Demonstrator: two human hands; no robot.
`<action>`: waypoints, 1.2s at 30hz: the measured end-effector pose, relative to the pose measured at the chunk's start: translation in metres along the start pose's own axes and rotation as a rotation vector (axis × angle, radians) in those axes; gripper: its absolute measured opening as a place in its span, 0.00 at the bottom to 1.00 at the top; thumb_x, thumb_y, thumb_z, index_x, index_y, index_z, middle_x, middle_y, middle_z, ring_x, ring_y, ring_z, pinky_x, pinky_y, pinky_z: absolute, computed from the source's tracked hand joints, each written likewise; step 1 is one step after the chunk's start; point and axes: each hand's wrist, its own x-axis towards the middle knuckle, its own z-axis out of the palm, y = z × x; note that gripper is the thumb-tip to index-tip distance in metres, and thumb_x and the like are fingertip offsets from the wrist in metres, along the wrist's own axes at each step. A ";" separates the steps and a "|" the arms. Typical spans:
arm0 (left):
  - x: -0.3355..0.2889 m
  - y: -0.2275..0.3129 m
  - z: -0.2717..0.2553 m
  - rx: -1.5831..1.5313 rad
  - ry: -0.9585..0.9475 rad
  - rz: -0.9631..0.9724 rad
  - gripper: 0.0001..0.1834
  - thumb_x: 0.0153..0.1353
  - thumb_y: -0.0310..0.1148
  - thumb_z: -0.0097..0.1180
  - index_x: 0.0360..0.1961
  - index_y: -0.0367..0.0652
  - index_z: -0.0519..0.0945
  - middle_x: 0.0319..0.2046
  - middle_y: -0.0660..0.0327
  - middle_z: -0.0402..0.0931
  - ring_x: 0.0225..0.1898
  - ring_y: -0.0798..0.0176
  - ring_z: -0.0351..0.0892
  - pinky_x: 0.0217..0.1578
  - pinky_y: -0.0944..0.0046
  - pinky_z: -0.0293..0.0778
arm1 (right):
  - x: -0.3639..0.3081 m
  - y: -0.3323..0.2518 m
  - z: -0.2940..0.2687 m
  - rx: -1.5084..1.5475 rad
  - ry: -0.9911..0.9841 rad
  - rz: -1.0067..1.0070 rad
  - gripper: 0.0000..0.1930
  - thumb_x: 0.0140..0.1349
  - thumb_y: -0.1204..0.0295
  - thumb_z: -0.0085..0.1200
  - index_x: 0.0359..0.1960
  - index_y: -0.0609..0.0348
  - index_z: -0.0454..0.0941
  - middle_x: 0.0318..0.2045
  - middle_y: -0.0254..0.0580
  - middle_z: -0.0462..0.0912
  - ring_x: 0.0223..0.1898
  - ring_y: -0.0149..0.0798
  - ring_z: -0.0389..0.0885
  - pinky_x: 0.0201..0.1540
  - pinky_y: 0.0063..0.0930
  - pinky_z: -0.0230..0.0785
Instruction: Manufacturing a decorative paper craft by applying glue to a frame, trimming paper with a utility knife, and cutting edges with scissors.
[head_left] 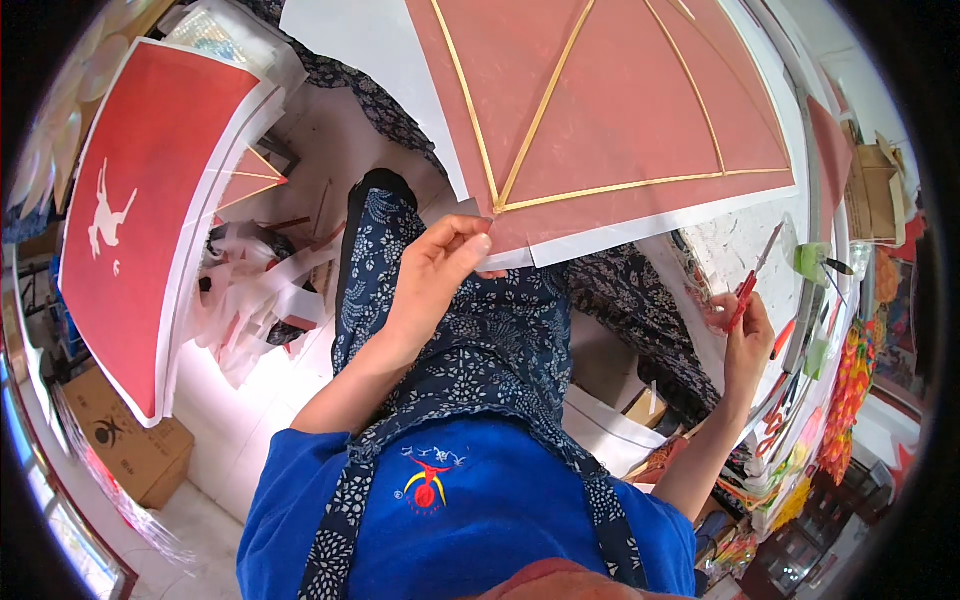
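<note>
A large dull-red sheet [620,110] with a white border lies in front of me, thin bamboo strips [545,105] fixed across it in a fan. Several strips meet near its lower left corner. At that corner my left hand [437,268] is closed, thumb and fingers pinching the sheet's edge. To the right, apart from the sheet, my right hand [748,345] grips red-handled scissors [745,290] with the blades pointing up and away. Whether the blades are apart is hard to make out.
On the left hangs a red panel [150,220] with a white animal figure, above a cardboard box [130,435]. White plastic scraps [250,300] lie beside my patterned apron [480,340]. At the right are a white worktable [745,250], a green clip [812,263] and colourful hanging strings [850,400].
</note>
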 end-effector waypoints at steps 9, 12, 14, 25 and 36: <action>-0.001 0.003 0.006 0.027 -0.069 -0.088 0.11 0.68 0.33 0.49 0.43 0.35 0.75 0.37 0.60 0.78 0.39 0.69 0.78 0.42 0.67 0.75 | 0.005 0.011 -0.027 -0.389 0.113 -0.088 0.09 0.58 0.71 0.60 0.31 0.63 0.75 0.21 0.36 0.78 0.24 0.29 0.75 0.30 0.25 0.66; 0.001 0.002 -0.001 0.063 -0.008 -0.066 0.12 0.70 0.36 0.47 0.41 0.37 0.76 0.37 0.61 0.78 0.39 0.70 0.77 0.43 0.69 0.72 | 0.018 0.006 -0.039 -0.829 0.241 -0.044 0.10 0.57 0.67 0.60 0.33 0.61 0.77 0.23 0.42 0.81 0.25 0.37 0.80 0.32 0.33 0.69; 0.003 0.003 -0.007 0.070 0.047 -0.074 0.14 0.70 0.39 0.46 0.40 0.37 0.76 0.37 0.62 0.78 0.40 0.70 0.76 0.44 0.69 0.70 | 0.027 0.006 -0.050 -0.979 0.213 0.035 0.11 0.57 0.64 0.60 0.34 0.59 0.79 0.23 0.44 0.81 0.27 0.40 0.81 0.31 0.36 0.70; 0.041 0.026 -0.017 -0.056 0.101 -0.016 0.15 0.69 0.41 0.49 0.37 0.38 0.77 0.30 0.63 0.77 0.33 0.71 0.76 0.38 0.66 0.74 | 0.066 0.057 -0.100 -1.062 0.116 0.170 0.10 0.56 0.65 0.59 0.35 0.57 0.79 0.21 0.41 0.80 0.23 0.41 0.80 0.28 0.37 0.69; 0.038 0.006 0.026 0.090 -0.007 -0.067 0.11 0.68 0.33 0.51 0.40 0.37 0.80 0.32 0.66 0.77 0.32 0.73 0.75 0.37 0.67 0.75 | 0.063 0.113 -0.135 -0.382 0.415 0.263 0.24 0.59 0.50 0.58 0.29 0.64 0.80 0.16 0.39 0.77 0.18 0.30 0.77 0.23 0.26 0.68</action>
